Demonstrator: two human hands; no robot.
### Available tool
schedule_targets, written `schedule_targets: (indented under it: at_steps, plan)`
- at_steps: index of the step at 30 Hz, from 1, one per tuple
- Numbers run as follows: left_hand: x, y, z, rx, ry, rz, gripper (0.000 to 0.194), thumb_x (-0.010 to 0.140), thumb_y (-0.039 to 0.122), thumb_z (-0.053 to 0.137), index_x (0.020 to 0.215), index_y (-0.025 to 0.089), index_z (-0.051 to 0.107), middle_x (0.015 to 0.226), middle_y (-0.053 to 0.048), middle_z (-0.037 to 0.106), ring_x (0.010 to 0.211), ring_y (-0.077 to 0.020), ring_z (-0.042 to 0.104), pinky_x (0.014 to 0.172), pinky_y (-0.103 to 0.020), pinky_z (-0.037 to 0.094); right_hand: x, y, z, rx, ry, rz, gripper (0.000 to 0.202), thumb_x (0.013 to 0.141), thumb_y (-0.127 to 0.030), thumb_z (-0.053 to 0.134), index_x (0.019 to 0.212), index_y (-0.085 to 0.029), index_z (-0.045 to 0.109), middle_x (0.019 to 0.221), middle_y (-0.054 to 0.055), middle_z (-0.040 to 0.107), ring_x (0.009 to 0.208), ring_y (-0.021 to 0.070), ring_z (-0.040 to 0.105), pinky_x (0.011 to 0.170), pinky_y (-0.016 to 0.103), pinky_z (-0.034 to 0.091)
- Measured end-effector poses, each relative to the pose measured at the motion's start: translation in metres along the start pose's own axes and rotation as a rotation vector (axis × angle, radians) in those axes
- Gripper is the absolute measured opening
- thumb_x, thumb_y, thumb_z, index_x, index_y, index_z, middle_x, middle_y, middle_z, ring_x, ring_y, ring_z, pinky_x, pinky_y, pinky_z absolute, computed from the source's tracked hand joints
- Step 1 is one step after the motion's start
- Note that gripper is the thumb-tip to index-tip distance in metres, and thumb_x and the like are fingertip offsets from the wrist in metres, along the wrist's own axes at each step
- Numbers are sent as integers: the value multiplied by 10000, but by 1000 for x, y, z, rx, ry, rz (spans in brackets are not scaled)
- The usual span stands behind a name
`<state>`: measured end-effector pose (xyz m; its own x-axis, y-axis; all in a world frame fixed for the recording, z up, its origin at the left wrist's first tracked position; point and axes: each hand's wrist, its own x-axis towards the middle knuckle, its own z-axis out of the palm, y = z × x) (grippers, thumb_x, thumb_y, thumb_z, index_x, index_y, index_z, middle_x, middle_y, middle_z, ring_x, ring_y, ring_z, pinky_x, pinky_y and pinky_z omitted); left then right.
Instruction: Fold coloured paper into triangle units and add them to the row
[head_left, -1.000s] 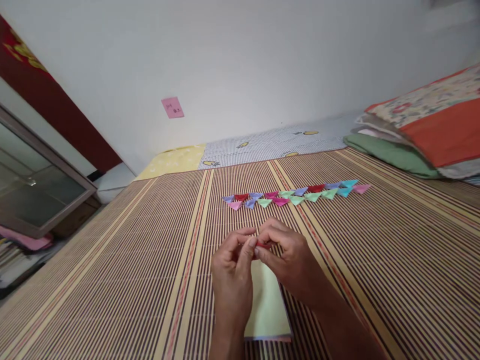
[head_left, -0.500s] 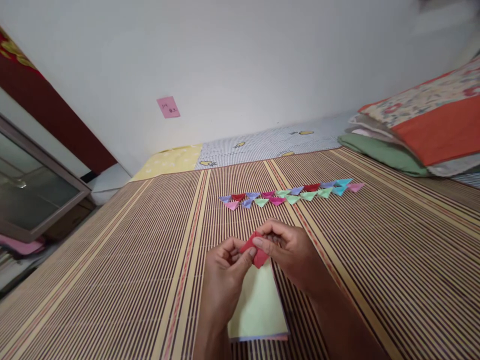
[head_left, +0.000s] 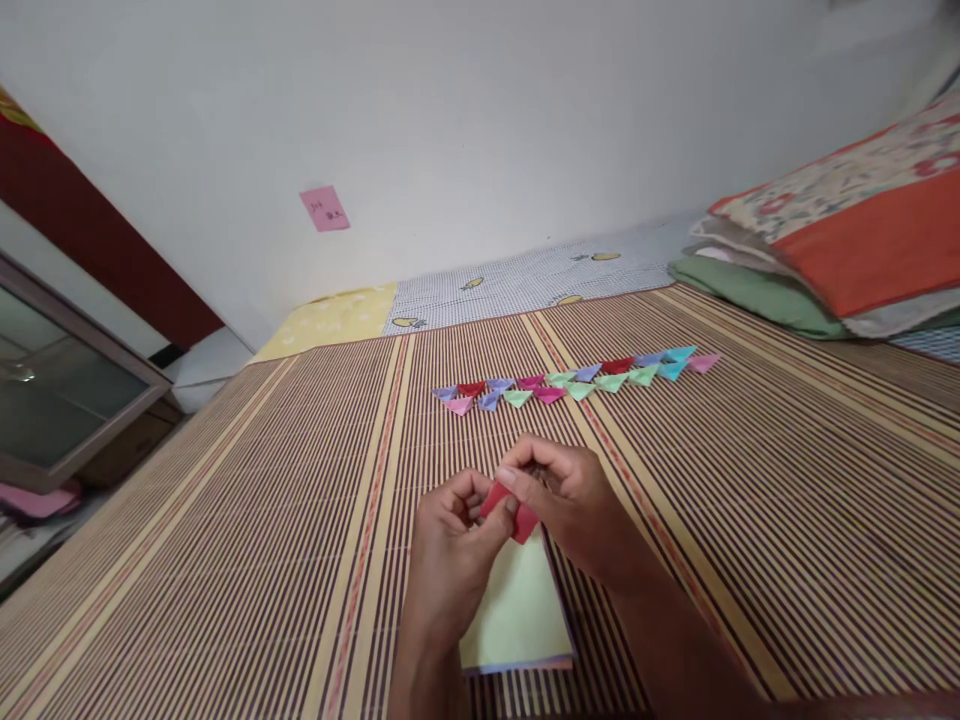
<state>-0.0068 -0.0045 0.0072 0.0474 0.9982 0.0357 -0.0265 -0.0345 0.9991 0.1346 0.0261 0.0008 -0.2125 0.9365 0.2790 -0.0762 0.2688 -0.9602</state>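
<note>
Left hand (head_left: 450, 560) beside right hand (head_left: 581, 510), fingers (head_left: 516, 480) pinched

Both hands are on the red paper (head_left: 525, 524), left hand (head_left: 453, 545) and right hand (head_left: 581, 500) pinching it between thumbs and fingers, right above the pad (head_left: 519, 612)! Beyond them, folded triangles (head_left: 549, 395) lie in two rows across the striped mat (head_left: 292, 500).

There are eighteen paper triangles (head_left: 550, 395), one red paper (head_left: 526, 523), one wall note (head_left: 325, 208).
</note>
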Motion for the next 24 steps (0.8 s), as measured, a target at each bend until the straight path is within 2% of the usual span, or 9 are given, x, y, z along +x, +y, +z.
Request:
schedule_targets:
  at_steps: [5,8,11,13,15,19,22,24]
  plan:
    - [1,1,-5,-70,41,58,136,884,298,714,855,180,653,659,29,629,627,-104,567,620,-207,448,3,3,-3,109,65,72,186,873,-300,642,742,-170,625,619,-38,553,550,97,483,510,223,382]
    - [-1,4,-10,-31,-35,96,96,904,290,700,949,204,696,747,9,687,701,-121,620,684,-225,488,5,6,-1,136,87,111,192,859,-320,657,746,-167,634,623,-36,561,547,98,490,506,222,380]
    - [-2,5,-14,3,-81,85,113,880,276,727,948,199,774,836,-31,738,753,-134,637,703,-230,499,5,9,2,124,82,100,182,853,-308,666,737,-170,652,646,-26,582,588,110,527,541,229,409]
    - [-1,3,-15,-24,-38,67,106,851,261,756,924,201,804,806,-35,752,732,-130,637,676,-217,493,5,9,3,113,68,78,184,877,-318,648,765,-174,669,689,-13,617,639,122,565,591,239,444]
    - [0,1,-17,-76,24,50,109,823,252,784,914,204,819,767,-31,755,705,-124,641,655,-207,494,4,8,0,87,57,48,165,915,-323,615,873,-185,696,794,6,668,731,138,611,662,253,478]
    - [3,-6,-23,-160,130,26,148,800,257,807,937,204,826,746,-29,757,693,-124,652,662,-210,516,1,4,-10,13,-52,-20,193,921,-180,556,1048,-232,692,970,17,701,890,161,654,787,287,512]
    - [5,-10,-28,-207,148,16,164,832,271,780,979,209,820,765,-27,761,681,-115,644,683,-212,523,0,-1,-14,-62,-150,-77,265,852,-99,573,1034,-236,708,1024,26,694,963,188,658,873,338,517]
    - [5,-11,-31,-224,137,18,166,853,269,758,994,204,817,808,-40,774,706,-122,658,708,-224,532,-1,-4,-13,-104,-172,-100,274,818,-81,591,1000,-234,729,1048,31,690,1012,204,651,924,363,511]
